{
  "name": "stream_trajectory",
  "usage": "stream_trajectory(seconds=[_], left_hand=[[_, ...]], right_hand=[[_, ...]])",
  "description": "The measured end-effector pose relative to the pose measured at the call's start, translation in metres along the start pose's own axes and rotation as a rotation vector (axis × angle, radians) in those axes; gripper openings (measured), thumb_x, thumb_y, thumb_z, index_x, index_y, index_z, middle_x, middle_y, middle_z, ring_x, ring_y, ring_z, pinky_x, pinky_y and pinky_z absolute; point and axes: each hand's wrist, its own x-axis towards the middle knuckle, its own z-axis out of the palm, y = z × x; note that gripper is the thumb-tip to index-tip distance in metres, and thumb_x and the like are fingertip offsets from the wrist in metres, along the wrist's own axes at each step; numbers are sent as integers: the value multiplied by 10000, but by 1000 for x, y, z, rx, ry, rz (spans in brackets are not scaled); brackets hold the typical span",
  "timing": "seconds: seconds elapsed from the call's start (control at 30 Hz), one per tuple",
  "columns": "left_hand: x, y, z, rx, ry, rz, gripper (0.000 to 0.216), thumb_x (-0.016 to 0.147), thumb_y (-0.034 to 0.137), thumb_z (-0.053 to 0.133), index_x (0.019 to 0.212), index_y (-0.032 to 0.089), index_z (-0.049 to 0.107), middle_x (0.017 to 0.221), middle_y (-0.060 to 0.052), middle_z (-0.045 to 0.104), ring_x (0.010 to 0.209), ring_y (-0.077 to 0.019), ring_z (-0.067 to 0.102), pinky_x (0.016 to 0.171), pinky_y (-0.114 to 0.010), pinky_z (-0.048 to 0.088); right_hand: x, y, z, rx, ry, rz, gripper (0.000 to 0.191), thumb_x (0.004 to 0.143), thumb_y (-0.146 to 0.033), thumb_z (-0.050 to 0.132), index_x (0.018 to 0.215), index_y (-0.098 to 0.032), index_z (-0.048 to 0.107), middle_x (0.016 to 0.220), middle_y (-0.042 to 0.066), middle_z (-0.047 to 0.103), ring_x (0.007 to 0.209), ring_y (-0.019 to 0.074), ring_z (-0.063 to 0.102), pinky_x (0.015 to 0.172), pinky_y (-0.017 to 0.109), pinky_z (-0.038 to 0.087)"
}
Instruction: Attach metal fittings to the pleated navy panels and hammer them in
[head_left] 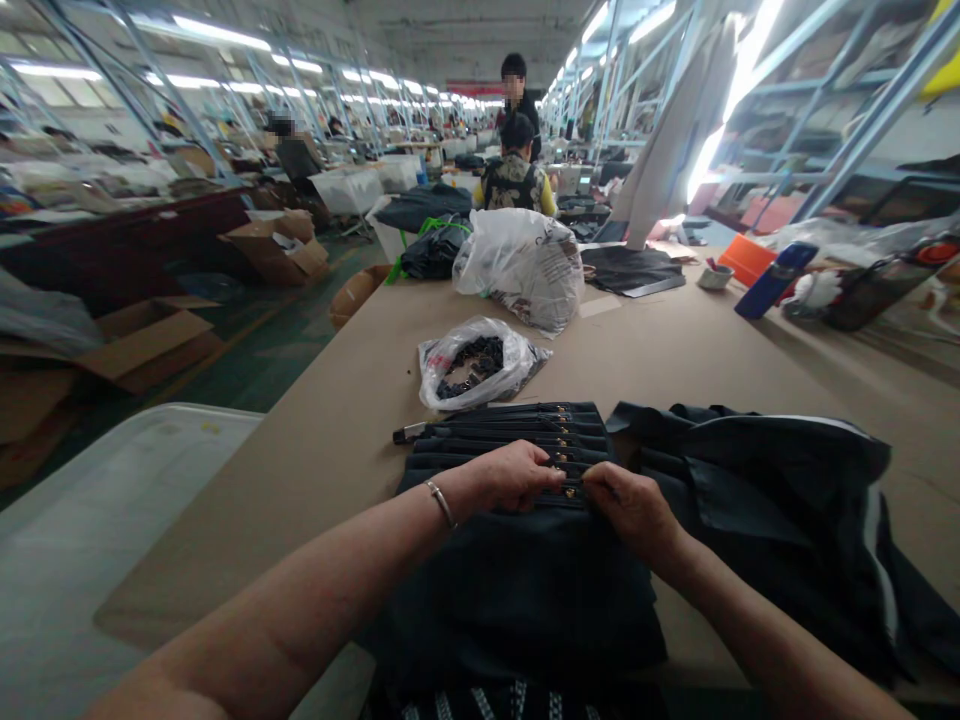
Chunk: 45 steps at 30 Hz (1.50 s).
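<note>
A stack of dark fabric pieces [517, 590] lies in front of me, its far edges fanned out in rows with small gold-coloured metal parts along them. My left hand [521, 474], with a bracelet at the wrist, is closed in a pinch at one of these rows. Just to its right, my right hand [628, 502] pinches the fabric edge beside a gold-coloured part. Both hands' fingertips are close together. Beyond the stack, an open plastic bag [517, 372] holds many small dark pieces. A marker-like object [409, 433] lies at the stack's left corner.
More dark fabric with a white strip [780, 490] lies on the right of the tan table [315, 480]. A full plastic bag [517, 262] stands at the back. A blue case [776, 280] is at the right. Cardboard boxes [150, 350] stand left; a person [517, 180] sits ahead.
</note>
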Motion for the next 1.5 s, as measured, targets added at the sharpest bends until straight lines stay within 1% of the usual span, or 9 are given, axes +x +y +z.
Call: stream_trajectory(seconds=[0.1,0.23,0.47,0.77,1.0,1.13,1.3,1.4,1.5], left_hand=[[4,-3,1,27,52,-7,147,685,263,601,737,152,519,463,62,391,358,-77,376,335,-170,233],[11,-5,5,191,141,23,88,670,212,566,698,134,537,491,48,425,366,-69,377,353,-179,278],[15,-3,8,258,210,29,94,673,201,567,641,134,509,499,41,424,401,-70,379,370,-177,279],[17,-7,6,359,221,49,74,674,192,572,652,123,553,527,30,467,457,-82,412,429,-195,279],[8,-3,-2,399,234,93,101,650,111,579,561,113,531,514,23,461,498,-81,390,473,-214,261],[3,-6,-29,290,292,71,63,683,158,576,638,119,556,508,31,441,434,-75,388,427,-201,259],[15,-3,-99,96,500,6,151,802,239,498,896,126,534,525,51,378,399,-82,418,383,-174,243],[29,8,-141,80,681,-2,203,846,227,447,973,89,525,642,4,477,449,-81,447,405,-179,279],[37,23,-166,147,812,39,296,823,267,521,1046,75,548,834,-79,588,592,-122,530,483,-200,369]], right_hand=[[-2,6,5,101,-59,114,193,821,-344,522,832,-180,624,727,2,617,675,127,543,634,234,414],[1,16,13,192,-114,263,192,780,-315,547,868,-188,661,740,-3,640,692,136,562,656,243,428],[11,13,16,-15,-60,106,175,789,-233,491,799,-178,656,812,27,635,757,152,578,726,281,428],[16,13,16,-92,-99,123,97,750,-171,499,730,-184,594,721,-5,589,673,128,533,648,254,387],[16,14,17,-94,-112,128,85,750,-194,498,729,-193,580,693,-9,576,646,127,520,616,249,379],[9,20,24,-83,-105,114,109,810,-234,483,740,-197,558,730,3,578,669,135,529,636,262,396],[-8,36,43,-52,92,-59,182,905,-321,411,838,-212,540,822,32,561,747,146,557,725,271,437],[-12,45,52,-57,162,-115,167,909,-319,420,853,-227,548,801,25,562,721,136,573,713,244,462],[-8,54,55,-82,189,-188,168,904,-307,430,824,-236,560,757,11,563,677,116,586,664,202,484]])
